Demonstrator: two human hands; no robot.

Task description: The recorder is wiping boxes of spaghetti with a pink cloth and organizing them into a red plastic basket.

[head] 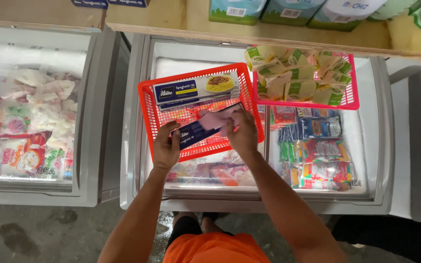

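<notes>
Both hands on prob. pasta pack

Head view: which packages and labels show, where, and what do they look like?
Flat dark-blue box: red basket, gripped by left hand; right hand rubs it with pink cloth.
Second blue-and-white box, pasta picture: basket's far end.
Green-and-cream wedge packs: pink basket.
Colourful frozen bags: under freezer lid.
Green cartons: shelf above.

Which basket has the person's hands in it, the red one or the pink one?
The red basket, sitting left of the pink basket. Both hands, left hand and right hand, hold a dark blue box inside it; the pink one only holds green-and-white packets.
</notes>
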